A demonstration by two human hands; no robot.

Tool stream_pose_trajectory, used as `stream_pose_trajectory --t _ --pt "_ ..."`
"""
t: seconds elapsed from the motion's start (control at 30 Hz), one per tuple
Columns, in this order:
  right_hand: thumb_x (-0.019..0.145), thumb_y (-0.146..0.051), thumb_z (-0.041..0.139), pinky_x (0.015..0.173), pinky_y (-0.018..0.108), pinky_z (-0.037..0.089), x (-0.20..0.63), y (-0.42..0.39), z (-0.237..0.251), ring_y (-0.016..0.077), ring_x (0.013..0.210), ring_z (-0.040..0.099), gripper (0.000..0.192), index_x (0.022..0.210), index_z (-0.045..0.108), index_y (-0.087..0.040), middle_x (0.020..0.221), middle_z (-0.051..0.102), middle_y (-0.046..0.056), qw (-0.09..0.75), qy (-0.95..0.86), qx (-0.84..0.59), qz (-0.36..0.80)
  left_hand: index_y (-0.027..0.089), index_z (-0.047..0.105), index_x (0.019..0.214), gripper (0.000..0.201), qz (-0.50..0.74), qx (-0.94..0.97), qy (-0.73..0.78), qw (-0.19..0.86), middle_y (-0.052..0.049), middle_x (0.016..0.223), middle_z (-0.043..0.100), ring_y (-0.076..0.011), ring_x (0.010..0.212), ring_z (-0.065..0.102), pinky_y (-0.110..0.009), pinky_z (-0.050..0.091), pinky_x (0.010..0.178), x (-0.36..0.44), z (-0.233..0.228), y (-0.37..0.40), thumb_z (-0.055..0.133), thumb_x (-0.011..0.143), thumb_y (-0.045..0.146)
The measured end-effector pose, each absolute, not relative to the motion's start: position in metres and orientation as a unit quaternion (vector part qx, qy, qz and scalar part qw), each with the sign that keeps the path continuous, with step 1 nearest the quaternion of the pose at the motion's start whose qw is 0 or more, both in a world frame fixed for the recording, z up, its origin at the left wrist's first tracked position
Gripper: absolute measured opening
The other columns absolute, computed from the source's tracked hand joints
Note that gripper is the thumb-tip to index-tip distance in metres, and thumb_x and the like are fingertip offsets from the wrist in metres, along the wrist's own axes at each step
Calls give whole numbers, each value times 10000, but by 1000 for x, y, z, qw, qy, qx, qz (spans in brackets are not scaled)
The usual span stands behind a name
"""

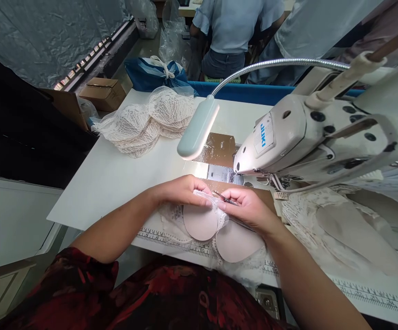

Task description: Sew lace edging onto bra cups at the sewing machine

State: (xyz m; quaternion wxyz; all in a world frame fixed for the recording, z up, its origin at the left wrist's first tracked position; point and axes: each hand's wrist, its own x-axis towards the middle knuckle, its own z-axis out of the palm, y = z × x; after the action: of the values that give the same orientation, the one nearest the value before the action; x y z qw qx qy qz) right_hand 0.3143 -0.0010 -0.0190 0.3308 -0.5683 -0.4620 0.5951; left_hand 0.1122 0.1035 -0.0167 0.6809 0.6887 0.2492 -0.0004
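Both hands sit close together just below the middle of the frame, almost touching. The left hand (184, 190) is curled down over the top edge of a pale beige padded bra piece with white lace trim (215, 229), fingers pinching the lace. The right hand (248, 206) is closed around a small pair of dark metal thread snips (225, 198), tips pointing left at the lace right by the left fingertips; can't really tell if the blades are on a thread or not. The bra piece lies flat on the white sewing table (116, 178), its two round cups side by side and the lower one hanging over the printed ruler strip (171, 241) along the table's front edge. Just above the hands is the shiny needle plate (219, 174), lit by a pale blue LED lamp on a silver gooseneck (197, 129). The cream industrial sewing machine (308, 133) fills the right side, with more lace and beige cups piled beneath it at lower right (343, 224). A stack of white lace cups (147, 121) sits on the table at upper left, a brown cardboard box (103, 93) beyond it. At the top centre another person in a light blue shirt (235, 23) sits with their back turned. A red and black patterned garment (144, 298) covers the lap at the bottom.
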Motion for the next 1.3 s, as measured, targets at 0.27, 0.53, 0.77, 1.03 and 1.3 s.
stream_pose_trajectory --t 0.27,0.53,0.77,1.03,1.3 --pt "732 -424 690 550 252 407 312 -4 -18 116 588 491 253 770 596 -192 660 559 -24 314 -505 -550 587 120 679 832 212 7 752 295 589 -21 758 628 -131 697 564 -216 414 614 81 1 127 639 805 327" --pt "778 -489 647 538 249 397 305 -1 -25 109 569 487 312 821 589 -186 681 575 -18 413 -470 -603 494 130 677 853 220 37 747 241 619 -26 807 627 -130 747 555 -217 428 659 89 4 116 631 828 344" --pt "813 -405 634 609 273 447 294 -3 -20 140 650 534 231 740 631 -186 706 611 -1 400 -520 -570 494 151 675 915 241 71 749 251 609 -10 856 630 -125 774 554 -206 422 674 103 -4 106 686 789 357" --pt "834 -393 622 787 329 498 300 -5 -25 187 860 622 281 1032 682 -203 927 689 47 451 -509 -573 457 126 667 804 267 71 728 255 632 8 723 567 -104 676 497 -203 367 591 113 -8 100 657 813 393" --pt "849 -438 605 515 243 412 310 -9 -27 99 562 483 354 1097 634 -187 678 537 -24 431 -471 -541 548 139 738 950 266 92 643 272 710 -58 915 708 -163 838 624 -261 476 757 108 -11 102 708 790 350"
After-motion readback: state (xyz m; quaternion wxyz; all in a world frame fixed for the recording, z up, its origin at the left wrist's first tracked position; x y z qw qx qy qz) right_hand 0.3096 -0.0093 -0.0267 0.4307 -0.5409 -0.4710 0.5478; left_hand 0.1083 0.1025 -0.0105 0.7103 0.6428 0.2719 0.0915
